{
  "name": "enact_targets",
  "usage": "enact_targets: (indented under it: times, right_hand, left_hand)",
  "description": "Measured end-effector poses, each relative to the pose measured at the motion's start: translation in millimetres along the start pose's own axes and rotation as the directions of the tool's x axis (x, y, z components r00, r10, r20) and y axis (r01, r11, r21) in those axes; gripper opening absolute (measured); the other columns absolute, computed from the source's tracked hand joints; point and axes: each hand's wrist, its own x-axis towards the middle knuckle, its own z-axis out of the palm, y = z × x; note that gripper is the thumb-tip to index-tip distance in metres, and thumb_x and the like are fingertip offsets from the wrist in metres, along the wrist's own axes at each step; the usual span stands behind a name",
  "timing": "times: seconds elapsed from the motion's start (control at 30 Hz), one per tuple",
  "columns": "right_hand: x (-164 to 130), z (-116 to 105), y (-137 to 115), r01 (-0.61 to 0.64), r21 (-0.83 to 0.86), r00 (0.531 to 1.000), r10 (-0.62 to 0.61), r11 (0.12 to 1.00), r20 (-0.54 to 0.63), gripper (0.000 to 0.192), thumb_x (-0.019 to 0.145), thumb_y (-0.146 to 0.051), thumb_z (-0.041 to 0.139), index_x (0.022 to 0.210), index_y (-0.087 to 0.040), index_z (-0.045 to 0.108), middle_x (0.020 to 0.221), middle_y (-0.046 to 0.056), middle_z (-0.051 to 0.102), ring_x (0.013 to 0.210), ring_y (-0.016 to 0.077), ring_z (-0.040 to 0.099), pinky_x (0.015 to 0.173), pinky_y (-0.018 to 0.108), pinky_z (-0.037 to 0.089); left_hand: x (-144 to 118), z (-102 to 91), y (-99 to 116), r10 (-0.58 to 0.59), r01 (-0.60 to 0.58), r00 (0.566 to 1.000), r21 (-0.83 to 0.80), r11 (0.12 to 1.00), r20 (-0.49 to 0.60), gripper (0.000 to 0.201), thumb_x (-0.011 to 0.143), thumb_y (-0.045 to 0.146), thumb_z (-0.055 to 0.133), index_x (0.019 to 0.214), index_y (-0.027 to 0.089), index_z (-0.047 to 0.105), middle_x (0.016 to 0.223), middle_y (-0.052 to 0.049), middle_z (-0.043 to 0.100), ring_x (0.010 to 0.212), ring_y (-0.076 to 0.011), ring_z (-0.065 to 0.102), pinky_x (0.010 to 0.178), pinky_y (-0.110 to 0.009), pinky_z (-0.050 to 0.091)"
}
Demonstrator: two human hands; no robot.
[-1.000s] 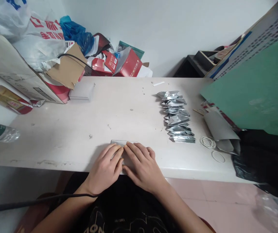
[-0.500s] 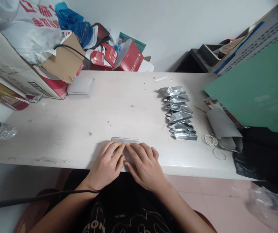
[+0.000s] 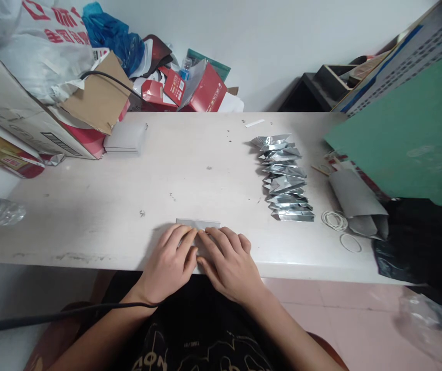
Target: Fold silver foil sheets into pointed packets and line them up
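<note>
At the table's near edge lies a silvery-grey sheet of foil paper point(image 3: 198, 223), mostly covered by my fingers. My left hand point(image 3: 172, 257) is closed on the sheet's left half, fingers bent and pressed together, the thumb on the near side. On the right half my right hand point(image 3: 226, 257) is closed the same way. The two index fingertips almost meet at the sheet's middle. To the right stands a row of folded silver foil pieces point(image 3: 285, 178), overlapping one another. A stack of pale paper sheets point(image 3: 125, 139) lies at the back left.
White rubber bands point(image 3: 334, 220) and a rolled grey sheet point(image 3: 358, 201) lie at the right, beside a black plastic bag point(image 3: 418, 247) and a green board point(image 3: 406, 134). A cardboard box point(image 3: 23, 113) and a plastic bottle point(image 3: 0, 210) are at the left. A black cable hangs at my left wrist.
My hands keep nearly the same place on the foil paper; slightly more of its far strip shows. The whole view has shifted a little.
</note>
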Motion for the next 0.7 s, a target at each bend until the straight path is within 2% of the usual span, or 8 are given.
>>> enact_targets:
  times: [0.13, 0.27, 0.7]
  right_hand:
    - [-0.2, 0.5, -0.8, -0.010, -0.016, 1.000, 0.010, 1.000, 0.005, 0.052, 0.110, -0.039, 0.051, 0.158, -0.021, 0.054, 0.139, 0.012, 0.070, 0.126, 0.0325, 0.055, 0.106, 0.046, 0.034]
    - [-0.1, 1.6, -1.4, -0.016, -0.022, 1.000, 0.016, 1.000, -0.010, 0.048, 0.109, -0.040, 0.054, 0.154, -0.023, 0.059, 0.140, 0.011, 0.070, 0.127, 0.0323, 0.056, 0.106, 0.047, 0.033]
    - [-2.2, 3.2, -1.4, -0.033, -0.009, 0.999, 0.033, 0.999, 0.016, 0.051, 0.108, -0.039, 0.057, 0.156, -0.023, 0.059, 0.143, 0.011, 0.069, 0.128, 0.0337, 0.055, 0.106, 0.048, 0.032]
  left_hand:
    - [0.4, -0.1, 0.2, 0.016, -0.016, 1.000, 0.032, 0.999, 0.006, 0.039, 0.100, 0.008, 0.059, 0.138, 0.012, 0.063, 0.129, -0.015, 0.070, 0.125, -0.0299, 0.065, 0.108, -0.051, 0.062]
    - [-0.4, 0.5, -0.1, 0.019, -0.020, 1.000, 0.051, 0.999, 0.014, 0.038, 0.101, 0.008, 0.057, 0.139, 0.012, 0.062, 0.129, -0.015, 0.070, 0.125, -0.0303, 0.064, 0.109, -0.052, 0.062]
    - [0.0, -0.1, 0.1, 0.023, -0.023, 1.000, 0.058, 0.998, 0.005, 0.037, 0.102, 0.009, 0.057, 0.138, 0.014, 0.063, 0.130, -0.014, 0.070, 0.125, -0.0300, 0.066, 0.108, -0.050, 0.063]
